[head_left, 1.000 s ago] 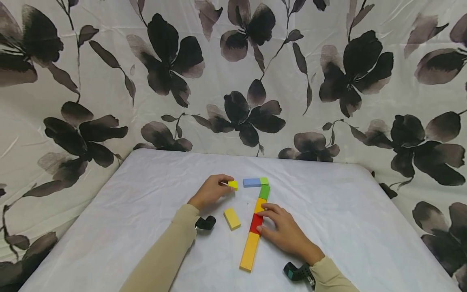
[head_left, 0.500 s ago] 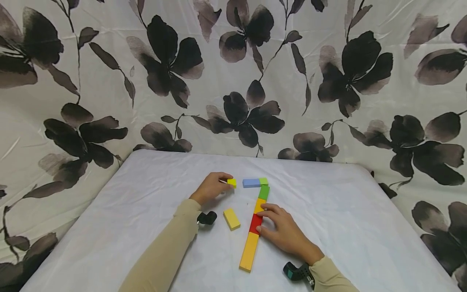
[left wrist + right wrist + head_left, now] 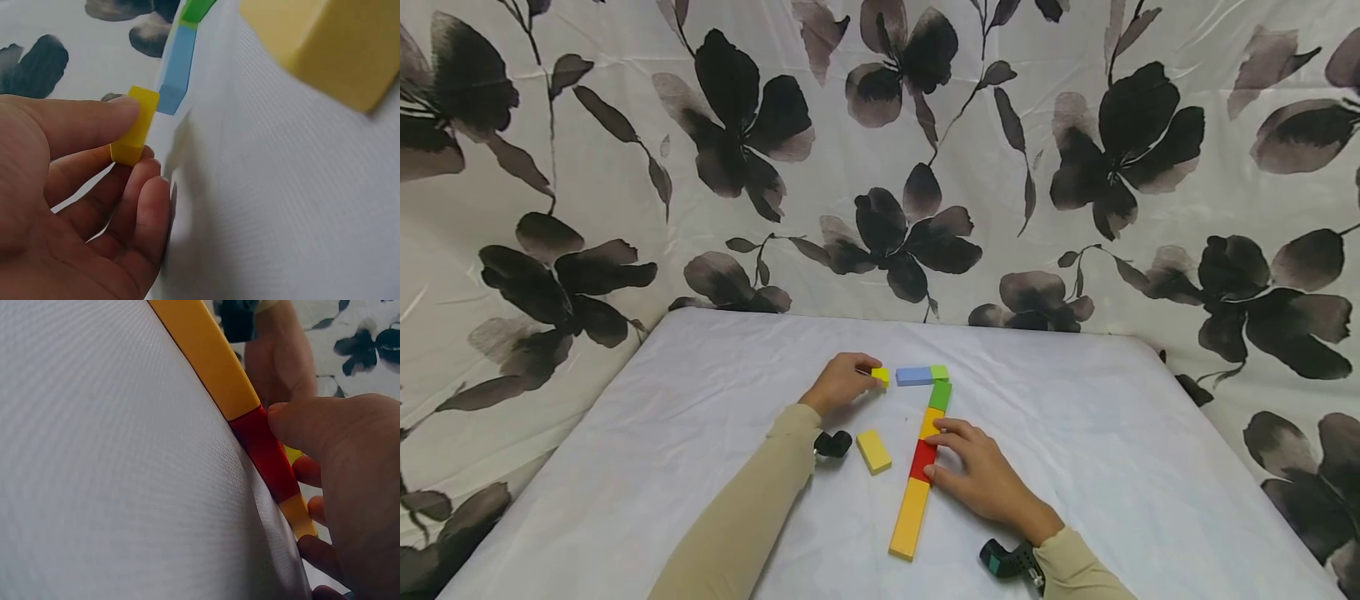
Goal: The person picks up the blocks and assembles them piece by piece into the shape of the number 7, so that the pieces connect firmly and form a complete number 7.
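My left hand (image 3: pixel 841 383) pinches a small yellow block (image 3: pixel 135 128) between thumb and fingertips. Just right of it, a short gap away, lies a blue block (image 3: pixel 913 377) with a light green block (image 3: pixel 939 373) against its right end. From there a row runs toward me: a green block (image 3: pixel 940 395), an orange-yellow block (image 3: pixel 929 422), a red block (image 3: pixel 265 450) and a long orange-yellow block (image 3: pixel 910 518). My right hand (image 3: pixel 988 475) rests along the row's right side, its thumb touching the red block and its fingertips by the orange-yellow block beyond.
A loose pale yellow block (image 3: pixel 874 452) lies between my left forearm and the row. White cloth (image 3: pixel 1075 400) covers the table, and a floral curtain (image 3: pixel 820 275) hangs behind its far edge. Each wrist carries a small black camera.
The left hand has shifted slightly to the right with the yellow block, narrowing the gap to the blue block. My right hand stays on the row.
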Demonstrator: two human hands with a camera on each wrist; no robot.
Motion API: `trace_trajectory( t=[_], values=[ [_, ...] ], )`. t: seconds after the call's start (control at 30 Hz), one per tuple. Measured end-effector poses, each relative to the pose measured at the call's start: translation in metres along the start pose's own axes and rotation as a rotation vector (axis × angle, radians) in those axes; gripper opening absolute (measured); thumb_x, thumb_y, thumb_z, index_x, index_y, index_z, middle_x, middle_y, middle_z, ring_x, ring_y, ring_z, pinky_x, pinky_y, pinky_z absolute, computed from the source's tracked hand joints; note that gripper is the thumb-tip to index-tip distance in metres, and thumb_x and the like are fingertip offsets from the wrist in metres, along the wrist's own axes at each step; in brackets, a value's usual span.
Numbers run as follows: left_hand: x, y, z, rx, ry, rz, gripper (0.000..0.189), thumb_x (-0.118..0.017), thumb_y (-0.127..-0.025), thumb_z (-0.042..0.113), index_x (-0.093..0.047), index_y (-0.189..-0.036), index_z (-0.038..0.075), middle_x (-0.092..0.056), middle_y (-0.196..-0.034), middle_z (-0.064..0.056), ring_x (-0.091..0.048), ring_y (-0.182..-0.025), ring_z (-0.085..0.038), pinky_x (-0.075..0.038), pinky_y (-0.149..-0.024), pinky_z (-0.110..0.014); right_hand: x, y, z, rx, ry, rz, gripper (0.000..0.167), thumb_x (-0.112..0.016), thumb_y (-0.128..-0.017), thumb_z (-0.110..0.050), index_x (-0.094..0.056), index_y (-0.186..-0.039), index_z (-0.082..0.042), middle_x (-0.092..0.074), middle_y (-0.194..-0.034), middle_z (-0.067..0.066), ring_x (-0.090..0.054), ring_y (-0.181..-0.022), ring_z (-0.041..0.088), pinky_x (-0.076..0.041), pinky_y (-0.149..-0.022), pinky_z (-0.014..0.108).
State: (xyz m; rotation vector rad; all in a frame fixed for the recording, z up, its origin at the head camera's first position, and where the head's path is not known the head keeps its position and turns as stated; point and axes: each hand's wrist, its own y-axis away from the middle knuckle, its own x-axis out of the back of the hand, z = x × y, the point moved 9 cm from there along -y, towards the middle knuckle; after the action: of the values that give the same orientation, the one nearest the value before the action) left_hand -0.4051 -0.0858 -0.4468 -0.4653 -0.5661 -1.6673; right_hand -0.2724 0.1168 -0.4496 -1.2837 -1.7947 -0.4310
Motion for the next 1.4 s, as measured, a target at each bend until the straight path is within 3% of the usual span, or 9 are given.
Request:
trace_trajectory(
  t=[0.57,1.03,1.4],
  values=[
    [-0.007,-0.009,0.002,0.011,-0.046,0.000,0.036,-0.075,-0.090,0.015,-0.069,-0.125,0.010,-0.065,-0.118,-0.006,-0.057,-0.105,-0.024,-0.049,-0.096,-0.039,-0.005,0.000,0.000,-0.003,0.005,-0.018,0.038,-0.071,-0.092,-0.043,-0.067,-0.127,-0.029,-0.048,-0.146,-0.008,-0.042,-0.135,0.017,-0.034,-0.110,0.053],
    [-0.012,-0.019,0.008,-0.031,-0.109,-0.014,0.033,-0.077,-0.089,0.015,-0.070,-0.120,0.009,-0.064,-0.112,-0.006,-0.055,-0.103,-0.024,-0.048,-0.097,-0.038,-0.002,0.000,0.001,0.003,0.000,-0.008,0.038,-0.071,-0.092,-0.042,-0.067,-0.128,-0.029,-0.048,-0.146,-0.009,-0.041,-0.135,0.017,-0.034,-0.110,0.052],
    [-0.015,-0.025,0.009,-0.014,-0.141,-0.031,0.031,-0.076,-0.089,0.015,-0.070,-0.119,0.010,-0.064,-0.112,-0.006,-0.056,-0.102,-0.025,-0.048,-0.097,-0.039,0.001,0.000,0.001,0.016,-0.001,0.005,0.038,-0.071,-0.092,-0.043,-0.068,-0.127,-0.028,-0.049,-0.145,-0.006,-0.043,-0.135,0.018,-0.035,-0.109,0.052]
  ],
)
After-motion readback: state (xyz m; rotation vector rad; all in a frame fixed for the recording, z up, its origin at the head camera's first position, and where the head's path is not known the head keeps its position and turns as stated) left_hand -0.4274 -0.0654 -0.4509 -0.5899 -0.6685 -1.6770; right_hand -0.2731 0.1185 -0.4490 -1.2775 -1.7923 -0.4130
